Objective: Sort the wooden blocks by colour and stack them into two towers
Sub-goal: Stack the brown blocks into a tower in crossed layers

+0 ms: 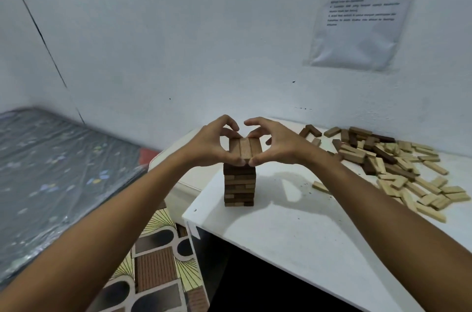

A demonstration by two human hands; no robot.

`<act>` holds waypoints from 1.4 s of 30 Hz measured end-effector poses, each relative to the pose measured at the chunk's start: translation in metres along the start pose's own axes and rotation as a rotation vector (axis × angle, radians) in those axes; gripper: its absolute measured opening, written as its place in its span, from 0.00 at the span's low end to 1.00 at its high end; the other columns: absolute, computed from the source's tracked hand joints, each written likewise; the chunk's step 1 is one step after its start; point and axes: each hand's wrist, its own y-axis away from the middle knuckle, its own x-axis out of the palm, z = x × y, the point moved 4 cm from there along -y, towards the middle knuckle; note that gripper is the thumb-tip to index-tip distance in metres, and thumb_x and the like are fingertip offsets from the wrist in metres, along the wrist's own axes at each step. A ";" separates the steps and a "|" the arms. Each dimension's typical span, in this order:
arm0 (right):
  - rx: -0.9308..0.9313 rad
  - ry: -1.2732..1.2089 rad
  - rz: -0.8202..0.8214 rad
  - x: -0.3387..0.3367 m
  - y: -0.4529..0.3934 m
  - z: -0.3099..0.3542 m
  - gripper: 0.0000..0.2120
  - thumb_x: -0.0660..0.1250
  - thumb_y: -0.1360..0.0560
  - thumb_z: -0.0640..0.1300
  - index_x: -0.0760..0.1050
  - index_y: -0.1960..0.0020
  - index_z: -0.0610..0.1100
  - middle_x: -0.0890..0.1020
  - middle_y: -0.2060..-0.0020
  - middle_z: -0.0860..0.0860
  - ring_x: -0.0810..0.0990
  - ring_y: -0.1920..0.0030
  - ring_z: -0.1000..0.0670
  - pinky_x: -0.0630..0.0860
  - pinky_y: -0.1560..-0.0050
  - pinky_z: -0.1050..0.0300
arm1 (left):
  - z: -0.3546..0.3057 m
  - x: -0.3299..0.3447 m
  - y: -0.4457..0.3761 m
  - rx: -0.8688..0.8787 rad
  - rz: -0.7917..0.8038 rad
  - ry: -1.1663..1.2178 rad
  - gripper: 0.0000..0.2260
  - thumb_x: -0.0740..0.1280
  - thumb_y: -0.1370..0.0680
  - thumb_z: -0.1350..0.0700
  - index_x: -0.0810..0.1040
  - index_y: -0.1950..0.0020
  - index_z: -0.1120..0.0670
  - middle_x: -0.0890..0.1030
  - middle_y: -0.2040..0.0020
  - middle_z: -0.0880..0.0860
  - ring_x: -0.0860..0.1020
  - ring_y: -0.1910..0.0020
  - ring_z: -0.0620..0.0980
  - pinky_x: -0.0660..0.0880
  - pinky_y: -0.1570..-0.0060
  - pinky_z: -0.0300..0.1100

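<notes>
Both forearms come up from the bottom corners of the frame and meet at centre over the dark tower (239,184), which stands on the white table (293,235) near its left edge. On top sits the top layer (245,149), three brown blocks side by side. Their long axes run away from the camera toward the wall, while the course just below appears to run crosswise.

Curled around this layer, the left hand (212,144) has its thumb at the near end of the blocks and its fingers arched over the far end. Mirroring it, the right hand (274,144) has its thumb tip almost touching the other thumb. Together they pinch the three blocks endwise, probably squaring them up.

My guess is the blocks are light, stiff and smooth, so they would slide easily, and a sideways nudge could shift the courses beneath. Holding the short ends, or the long sides, with gentle, even pressure seems safest.

Further out, at centre right of the frame, the loose pile (398,168) lies on the table, mostly pale blocks with some dark ones mixed in toward its far side. No pale tower is visible. At upper right a printed sheet (362,10) hangs on the wall, and a mattress (51,171) fills the left.
</notes>
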 end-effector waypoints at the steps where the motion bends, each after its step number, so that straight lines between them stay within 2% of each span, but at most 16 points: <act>1: 0.005 -0.004 0.009 0.002 -0.002 -0.001 0.44 0.80 0.43 0.49 0.65 0.30 0.56 0.79 0.44 0.53 0.74 0.39 0.57 0.69 0.47 0.63 | 0.003 0.000 0.000 -0.010 0.002 0.008 0.31 0.76 0.47 0.42 0.69 0.49 0.44 0.82 0.48 0.42 0.77 0.42 0.41 0.72 0.51 0.36; 5: 0.028 -0.007 0.036 0.010 -0.009 -0.007 0.42 0.81 0.39 0.44 0.65 0.30 0.55 0.78 0.42 0.51 0.74 0.38 0.56 0.70 0.47 0.65 | 0.015 0.002 -0.001 -0.036 0.009 0.023 0.32 0.77 0.48 0.42 0.69 0.48 0.45 0.83 0.49 0.42 0.77 0.43 0.42 0.71 0.52 0.34; 15: 0.031 0.002 0.034 0.016 -0.013 -0.011 0.42 0.81 0.38 0.43 0.65 0.29 0.55 0.78 0.42 0.52 0.73 0.38 0.56 0.70 0.46 0.64 | 0.026 0.002 -0.003 -0.044 0.021 0.015 0.31 0.77 0.47 0.42 0.70 0.48 0.44 0.82 0.49 0.42 0.76 0.44 0.39 0.71 0.51 0.36; 20: 0.025 0.006 0.043 0.018 -0.014 -0.010 0.43 0.81 0.38 0.43 0.65 0.28 0.55 0.78 0.42 0.52 0.73 0.38 0.55 0.70 0.44 0.63 | 0.029 0.002 -0.002 -0.039 0.026 0.006 0.31 0.77 0.46 0.42 0.70 0.48 0.45 0.82 0.48 0.43 0.76 0.42 0.42 0.71 0.49 0.39; 29: 0.028 0.011 0.050 0.021 -0.014 -0.010 0.44 0.80 0.38 0.44 0.64 0.28 0.55 0.78 0.42 0.51 0.73 0.38 0.54 0.71 0.43 0.60 | 0.031 0.003 0.000 -0.043 0.036 0.008 0.31 0.76 0.47 0.42 0.70 0.47 0.45 0.82 0.47 0.45 0.76 0.42 0.42 0.71 0.51 0.36; 42: 0.040 0.019 0.069 0.021 -0.012 -0.009 0.46 0.81 0.37 0.44 0.62 0.26 0.55 0.76 0.39 0.51 0.72 0.37 0.55 0.70 0.48 0.65 | 0.031 0.004 0.000 -0.029 0.051 -0.014 0.33 0.76 0.46 0.41 0.72 0.45 0.46 0.80 0.44 0.45 0.76 0.43 0.40 0.70 0.53 0.33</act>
